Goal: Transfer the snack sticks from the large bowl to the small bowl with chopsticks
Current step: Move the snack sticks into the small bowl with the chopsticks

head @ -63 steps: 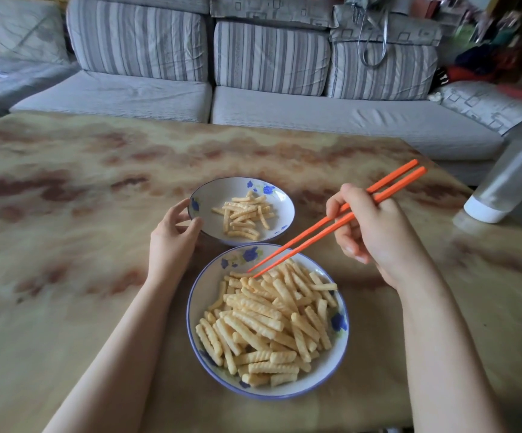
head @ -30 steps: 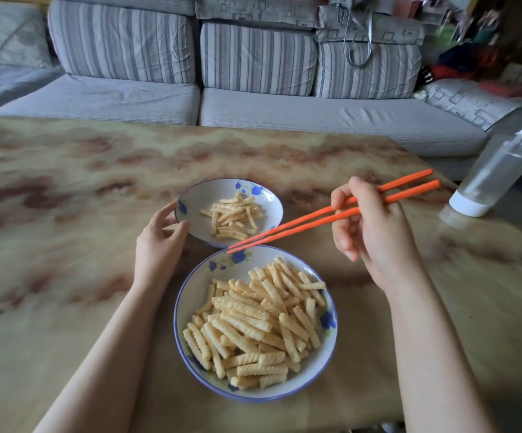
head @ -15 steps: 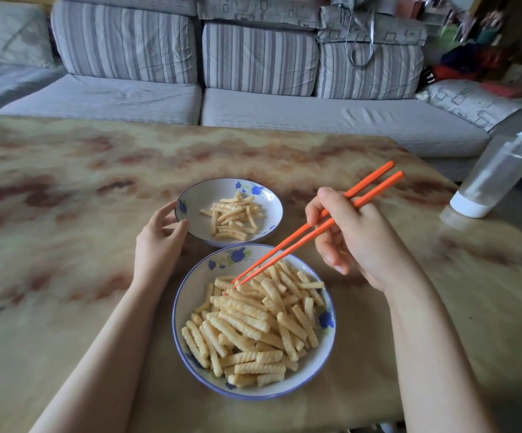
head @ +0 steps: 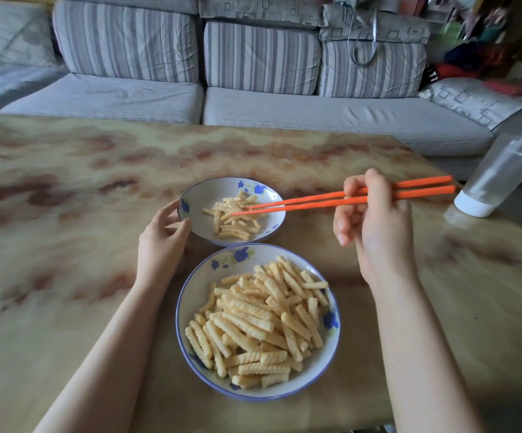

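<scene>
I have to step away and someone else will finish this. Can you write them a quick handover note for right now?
Left hand steadies the small bowl by its rim.
Right hand holds the chopsticks, tips over the small bowl among its sticks; whether they grip one is unclear.
Done: a small pile of sticks is in the small bowl.
Left: the large bowl, nearer you, is still heaped with most of them.

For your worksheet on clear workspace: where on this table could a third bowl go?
Free: the wide table left of the left hand, and the far stretch toward the sofa. Crowded: small bowl and large bowl nearly touch; a bottle stands far right.
</scene>
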A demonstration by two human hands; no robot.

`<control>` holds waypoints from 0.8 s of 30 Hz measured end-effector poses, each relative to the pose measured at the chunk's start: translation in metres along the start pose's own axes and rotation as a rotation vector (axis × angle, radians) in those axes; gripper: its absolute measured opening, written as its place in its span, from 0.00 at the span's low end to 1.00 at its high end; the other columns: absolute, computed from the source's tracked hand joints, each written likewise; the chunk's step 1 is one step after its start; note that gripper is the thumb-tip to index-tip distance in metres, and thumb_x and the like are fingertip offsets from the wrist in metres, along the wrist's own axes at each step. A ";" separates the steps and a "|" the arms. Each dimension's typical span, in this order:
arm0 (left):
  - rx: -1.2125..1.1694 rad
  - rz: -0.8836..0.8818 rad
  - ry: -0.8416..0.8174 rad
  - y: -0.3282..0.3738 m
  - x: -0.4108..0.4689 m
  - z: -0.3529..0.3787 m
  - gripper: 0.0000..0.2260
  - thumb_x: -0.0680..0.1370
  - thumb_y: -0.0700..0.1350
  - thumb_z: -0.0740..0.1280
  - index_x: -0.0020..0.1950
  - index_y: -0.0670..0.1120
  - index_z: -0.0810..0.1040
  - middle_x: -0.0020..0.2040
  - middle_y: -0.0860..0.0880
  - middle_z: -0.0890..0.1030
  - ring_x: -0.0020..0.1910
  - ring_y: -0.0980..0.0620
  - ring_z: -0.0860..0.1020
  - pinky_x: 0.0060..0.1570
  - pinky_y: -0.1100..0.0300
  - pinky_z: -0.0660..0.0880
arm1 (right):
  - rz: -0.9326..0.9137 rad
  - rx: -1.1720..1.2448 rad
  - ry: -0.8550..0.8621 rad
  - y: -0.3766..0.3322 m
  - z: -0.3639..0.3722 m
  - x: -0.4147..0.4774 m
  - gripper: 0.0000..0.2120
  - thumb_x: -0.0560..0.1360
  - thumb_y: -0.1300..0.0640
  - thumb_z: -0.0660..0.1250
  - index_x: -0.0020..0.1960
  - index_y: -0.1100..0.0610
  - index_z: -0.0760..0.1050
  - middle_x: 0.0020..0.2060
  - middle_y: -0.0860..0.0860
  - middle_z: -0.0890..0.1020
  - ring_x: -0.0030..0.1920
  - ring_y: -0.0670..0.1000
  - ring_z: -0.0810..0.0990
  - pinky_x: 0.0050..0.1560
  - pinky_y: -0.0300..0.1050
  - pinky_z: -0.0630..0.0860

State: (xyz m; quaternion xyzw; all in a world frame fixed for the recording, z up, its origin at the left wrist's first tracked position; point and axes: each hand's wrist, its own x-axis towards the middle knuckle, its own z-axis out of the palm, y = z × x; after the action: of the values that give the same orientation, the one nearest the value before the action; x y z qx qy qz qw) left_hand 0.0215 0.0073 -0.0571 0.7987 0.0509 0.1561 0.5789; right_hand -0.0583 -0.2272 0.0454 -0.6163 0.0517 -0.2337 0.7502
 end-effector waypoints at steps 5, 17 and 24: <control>0.002 0.001 0.007 0.001 -0.001 0.000 0.18 0.78 0.42 0.65 0.67 0.52 0.75 0.49 0.52 0.80 0.28 0.68 0.77 0.31 0.78 0.69 | -0.024 -0.052 0.044 0.022 0.013 0.002 0.19 0.83 0.56 0.52 0.35 0.58 0.69 0.16 0.51 0.69 0.17 0.51 0.66 0.19 0.36 0.61; 0.001 -0.001 0.009 0.002 -0.001 0.000 0.18 0.78 0.42 0.65 0.67 0.51 0.75 0.49 0.52 0.80 0.29 0.67 0.77 0.31 0.78 0.69 | -0.030 -0.119 -0.141 0.004 -0.001 0.002 0.20 0.83 0.55 0.51 0.35 0.57 0.70 0.16 0.53 0.69 0.16 0.52 0.63 0.21 0.36 0.57; 0.007 0.005 0.007 0.001 -0.001 0.000 0.18 0.78 0.42 0.65 0.67 0.51 0.75 0.49 0.51 0.81 0.30 0.71 0.76 0.33 0.79 0.68 | 0.027 -0.329 -0.327 -0.008 -0.012 -0.004 0.20 0.83 0.54 0.52 0.36 0.58 0.71 0.17 0.54 0.67 0.17 0.52 0.60 0.20 0.36 0.57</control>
State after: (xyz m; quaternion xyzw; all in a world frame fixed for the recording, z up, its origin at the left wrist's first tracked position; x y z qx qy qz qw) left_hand 0.0202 0.0069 -0.0559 0.8003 0.0515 0.1599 0.5756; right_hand -0.0686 -0.2369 0.0489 -0.7591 -0.0251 -0.1093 0.6412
